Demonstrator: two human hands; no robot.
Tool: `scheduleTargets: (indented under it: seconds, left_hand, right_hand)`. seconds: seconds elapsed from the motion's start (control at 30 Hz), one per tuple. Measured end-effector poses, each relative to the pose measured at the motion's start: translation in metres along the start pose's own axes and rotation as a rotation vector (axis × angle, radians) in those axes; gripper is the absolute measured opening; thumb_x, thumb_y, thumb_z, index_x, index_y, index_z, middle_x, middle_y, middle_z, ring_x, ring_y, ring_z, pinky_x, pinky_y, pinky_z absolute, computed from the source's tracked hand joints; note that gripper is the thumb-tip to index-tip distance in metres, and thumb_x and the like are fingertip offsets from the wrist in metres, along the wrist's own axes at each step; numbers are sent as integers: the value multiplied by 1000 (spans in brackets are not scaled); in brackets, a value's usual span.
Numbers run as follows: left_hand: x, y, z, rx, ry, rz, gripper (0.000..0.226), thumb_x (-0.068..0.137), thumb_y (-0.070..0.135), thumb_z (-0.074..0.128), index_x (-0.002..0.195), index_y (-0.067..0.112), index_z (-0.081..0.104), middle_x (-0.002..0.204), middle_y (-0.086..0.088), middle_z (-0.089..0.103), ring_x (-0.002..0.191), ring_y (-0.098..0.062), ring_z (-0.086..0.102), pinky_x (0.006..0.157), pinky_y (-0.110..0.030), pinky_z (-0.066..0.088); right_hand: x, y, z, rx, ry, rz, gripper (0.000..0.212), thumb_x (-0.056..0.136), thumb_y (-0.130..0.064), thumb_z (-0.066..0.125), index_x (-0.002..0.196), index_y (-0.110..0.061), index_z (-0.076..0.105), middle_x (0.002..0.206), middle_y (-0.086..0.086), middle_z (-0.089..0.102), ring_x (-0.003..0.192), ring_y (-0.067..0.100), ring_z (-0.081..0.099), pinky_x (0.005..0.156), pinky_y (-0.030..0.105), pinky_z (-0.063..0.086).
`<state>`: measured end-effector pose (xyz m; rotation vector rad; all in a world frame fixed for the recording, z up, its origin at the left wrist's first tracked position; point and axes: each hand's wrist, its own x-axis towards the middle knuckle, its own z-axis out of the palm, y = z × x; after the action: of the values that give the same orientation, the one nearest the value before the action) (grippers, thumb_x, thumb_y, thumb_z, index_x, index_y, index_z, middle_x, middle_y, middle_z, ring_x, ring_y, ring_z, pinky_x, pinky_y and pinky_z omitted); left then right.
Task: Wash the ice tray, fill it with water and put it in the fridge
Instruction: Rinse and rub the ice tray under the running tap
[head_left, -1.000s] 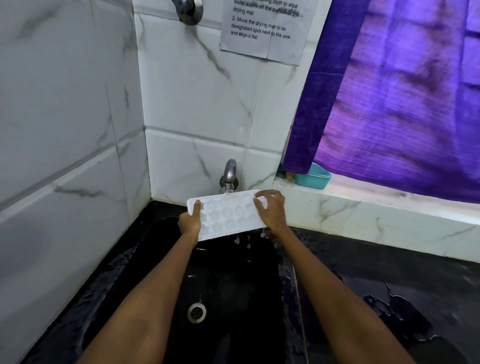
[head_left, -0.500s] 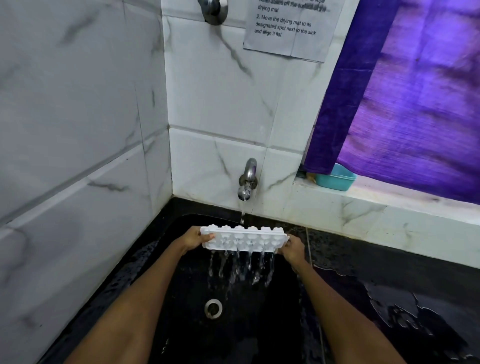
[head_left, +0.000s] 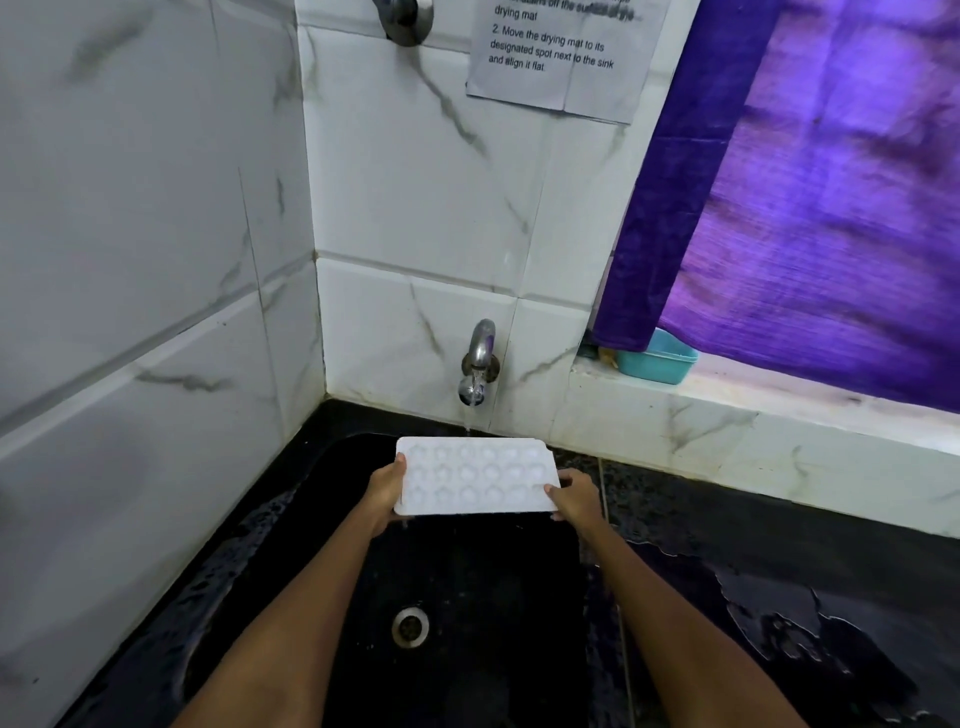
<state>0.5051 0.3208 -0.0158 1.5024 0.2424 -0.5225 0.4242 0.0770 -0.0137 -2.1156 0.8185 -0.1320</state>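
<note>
A grey-veined white tiled wall runs down the left side and meets the back wall at the far left corner of the black sink. The sink basin is wet, and its round metal drain sits near the middle of the basin floor.

The left hand grips the left short edge of the white ice tray. Its thumb lies on top of the tray's rim and the other fingers are curled under, hidden beneath the tray. The tray is held over the far end of the basin, roughly level with its moulded face up, clear of the basin floor. A metal tap juts from the back wall just above the tray's far edge, and a thin stream of water falls from it toward that edge.

The right hand holds the tray's right short edge near its front corner, fingers pinched around the rim with the fingertips on top; how the thumb sits cannot be made out.

A printed paper notice is stuck on the back wall above. To the right, the dark countertop beside the sink carries spread puddles of water. Along its far edge runs a white ledge bearing a small teal tub, partly under a hanging purple curtain.
</note>
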Motion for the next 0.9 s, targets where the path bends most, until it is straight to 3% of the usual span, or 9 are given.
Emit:
scheduleTargets:
  seconds: [0.07, 0.17, 0.27, 0.4, 0.47, 0.53, 0.67, 0.8, 0.9]
  left_hand:
    - [2, 11, 15, -87, -23, -19, 46, 104, 35, 27, 130, 5, 51, 129, -18, 59, 93, -29, 62, 66, -37, 50]
    - [8, 28, 37, -131, -76, -1, 46, 104, 34, 24, 132, 8, 50, 132, -16, 58, 100, -28, 59, 72, -36, 50]
    - [15, 41, 56, -96, -108, 8, 55, 103, 41, 23, 134, 3, 47, 132, -17, 57, 113, -34, 59, 84, -44, 49]
    - [25, 49, 73, -84, -50, 18, 60, 101, 45, 28, 131, -4, 47, 129, -20, 57, 116, -37, 58, 88, -46, 49]
    - [30, 46, 76, -81, -33, 24, 59, 101, 43, 30, 128, -6, 49, 127, -21, 58, 109, -34, 61, 93, -45, 50]
    - [36, 39, 79, -83, -28, 26, 59, 101, 42, 31, 126, -8, 51, 123, -19, 60, 100, -29, 60, 96, -45, 50]
    - [36, 30, 87, -94, -24, 21, 56, 103, 38, 30, 126, -9, 50, 114, -21, 61, 92, -31, 63, 76, -35, 52]
    - [36, 28, 87, -150, -49, 15, 53, 103, 37, 29, 122, -5, 53, 81, -8, 60, 67, -21, 58, 61, -28, 48]
    - [40, 27, 80, -170, -18, 20, 50, 103, 37, 29, 119, -2, 56, 77, -7, 60, 63, -19, 57, 55, -26, 48]
  right_hand:
    - [7, -5, -8, -31, 19, 23, 28, 86, -17, 61, 107, 1, 60, 105, 18, 63, 81, 27, 61, 69, 40, 58]
    - [18, -7, -22, -109, -3, 65, 24, 85, -22, 62, 93, 1, 60, 92, 15, 61, 68, 25, 59, 64, 38, 58]
    - [25, -7, -33, -145, -14, 112, 36, 86, -25, 60, 105, 5, 61, 90, 14, 60, 58, 22, 58, 50, 31, 52]
    - [21, -21, -37, -376, 56, 73, 42, 88, -25, 56, 123, -2, 50, 120, 17, 56, 112, 34, 55, 85, 37, 47]
    - [15, -34, -35, -553, 122, -45, 45, 87, -22, 53, 130, -10, 42, 129, 16, 48, 123, 33, 43, 96, 41, 41]
    - [10, -52, -26, -517, 90, -271, 43, 88, -16, 50, 131, -14, 46, 133, 13, 46, 127, 32, 39, 102, 40, 36]
    - [-4, -80, 11, -426, -101, -600, 33, 92, -15, 47, 122, -21, 59, 143, 12, 38, 138, 27, 25, 108, 37, 24]
    - [-9, -91, 35, -707, -187, -589, 37, 96, -33, 41, 129, -21, 53, 154, 16, 12, 144, 34, -7, 113, 59, 5]
    - [-9, -97, 34, -795, -175, -627, 41, 95, -42, 42, 131, -27, 51, 154, 17, 12, 144, 36, -12, 110, 64, -4]
